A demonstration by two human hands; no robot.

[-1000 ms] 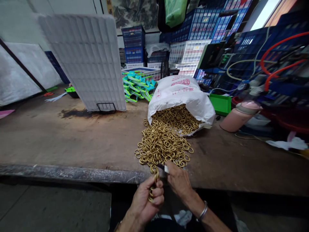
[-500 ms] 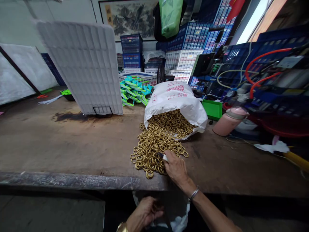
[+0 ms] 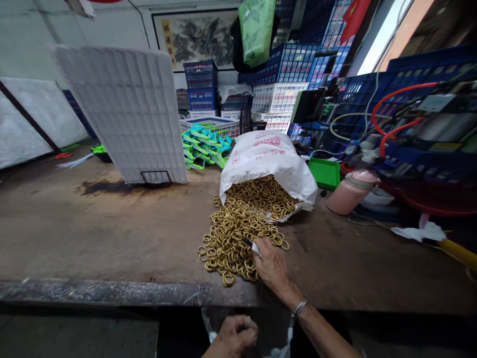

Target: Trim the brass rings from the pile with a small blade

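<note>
A heap of brass rings (image 3: 238,238) spills across the wooden bench (image 3: 93,233) from a white sack (image 3: 266,156) lying on its side. My right hand (image 3: 271,266) rests on the near edge of the heap, fingers closed round a thin dark tool (image 3: 250,244) with a white band, its tip among the rings. A bracelet sits on that wrist. My left hand (image 3: 234,335) is below the bench edge, fingers curled over a white bag (image 3: 278,343); what it holds is hidden.
A white gridded tray (image 3: 122,109) leans upright at the back left. Teal and green plastic parts (image 3: 204,141) lie behind the sack. A green bin (image 3: 325,173), a pink flask (image 3: 352,191) and hoses crowd the right. Blue and white crates are stacked behind.
My left hand held a stack of rings at the bench edge, then dropped below it. My right hand moved forward onto the heap with the tool.
</note>
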